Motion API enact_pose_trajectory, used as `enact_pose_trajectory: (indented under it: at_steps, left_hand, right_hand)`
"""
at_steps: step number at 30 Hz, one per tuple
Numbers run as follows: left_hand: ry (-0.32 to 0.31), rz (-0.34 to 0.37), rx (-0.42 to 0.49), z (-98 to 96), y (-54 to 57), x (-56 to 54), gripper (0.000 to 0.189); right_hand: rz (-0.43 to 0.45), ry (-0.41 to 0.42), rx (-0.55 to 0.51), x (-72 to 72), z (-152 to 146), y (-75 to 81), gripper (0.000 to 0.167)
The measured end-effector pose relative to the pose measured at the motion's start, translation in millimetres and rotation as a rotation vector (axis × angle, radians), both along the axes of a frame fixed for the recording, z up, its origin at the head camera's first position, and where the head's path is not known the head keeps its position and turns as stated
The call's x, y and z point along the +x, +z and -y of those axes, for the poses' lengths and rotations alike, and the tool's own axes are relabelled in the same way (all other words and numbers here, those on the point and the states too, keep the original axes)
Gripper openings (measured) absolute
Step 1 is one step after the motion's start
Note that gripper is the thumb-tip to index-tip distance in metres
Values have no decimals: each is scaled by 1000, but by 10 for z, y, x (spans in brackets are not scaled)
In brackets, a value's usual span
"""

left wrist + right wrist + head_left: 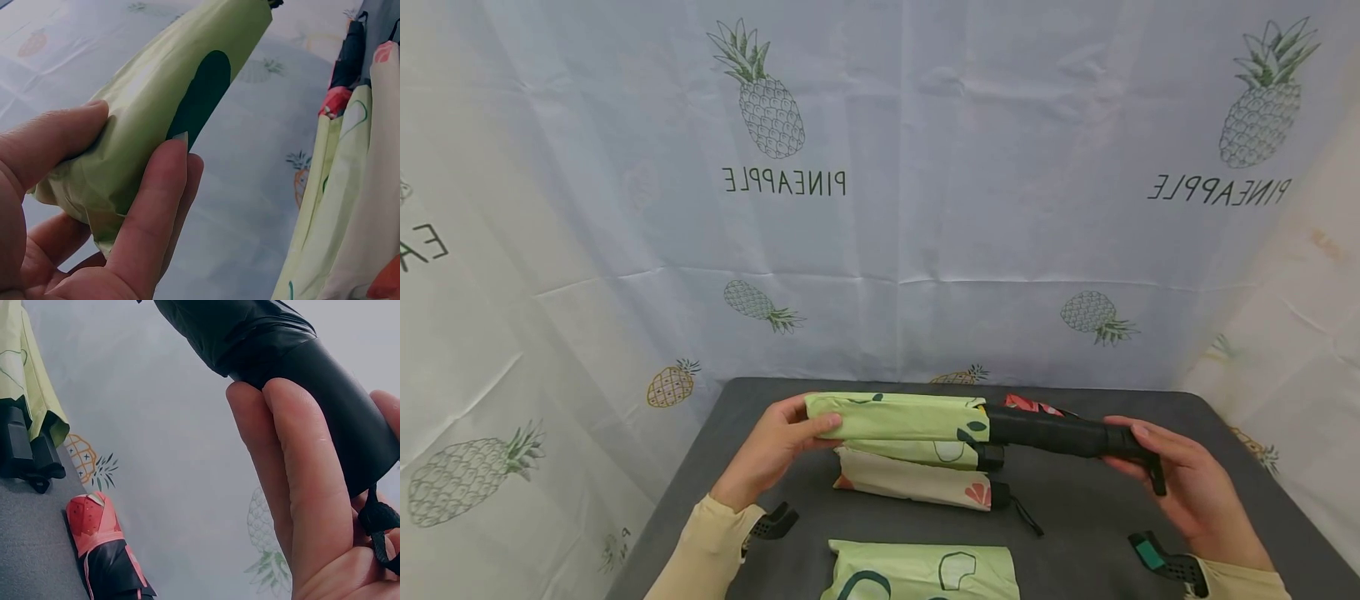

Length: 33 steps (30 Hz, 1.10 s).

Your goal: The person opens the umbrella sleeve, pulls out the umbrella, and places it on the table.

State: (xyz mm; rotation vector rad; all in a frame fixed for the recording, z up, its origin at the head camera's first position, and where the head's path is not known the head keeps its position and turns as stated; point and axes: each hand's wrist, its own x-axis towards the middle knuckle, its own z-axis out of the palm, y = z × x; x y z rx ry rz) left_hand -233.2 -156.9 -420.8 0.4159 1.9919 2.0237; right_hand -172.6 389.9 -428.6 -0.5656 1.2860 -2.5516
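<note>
A black folding umbrella (pixel 1048 430) is held level above the table, its left part inside a light green sleeve (pixel 891 418) with dark green shapes. My left hand (pixel 772 450) pinches the sleeve's closed end between thumb and fingers; in the left wrist view the sleeve (pixel 150 119) slants upward. On the right, my right hand (pixel 1187 475) holds the smooth black handle (pixel 331 406), a strap hanging from its end. How far the umbrella reaches inside the sleeve is hidden.
Beneath lie a green-sleeved umbrella (pixel 936 452) and a cream one (pixel 917 479) with a black strap. A red and black umbrella (pixel 103 544) lies behind. Another green sleeve (pixel 921 571) is at the front of the grey table (pixel 1075 533). A pineapple-print curtain (pixel 925 233) hangs behind.
</note>
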Motion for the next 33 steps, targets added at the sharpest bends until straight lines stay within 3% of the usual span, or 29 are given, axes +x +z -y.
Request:
enact_pose_trajectory:
  at_steps: [18, 26, 33]
  left_hand:
    - [48, 10, 1, 29, -5, -18, 47]
    - [44, 8, 4, 49, -36, -39, 47]
    - [60, 8, 7, 109, -59, -66, 45]
  right_hand:
    - [-11, 59, -30, 6, -108, 17, 58]
    - [46, 35, -17, 54, -266, 4, 57]
    - [107, 73, 35, 136, -517, -8, 60]
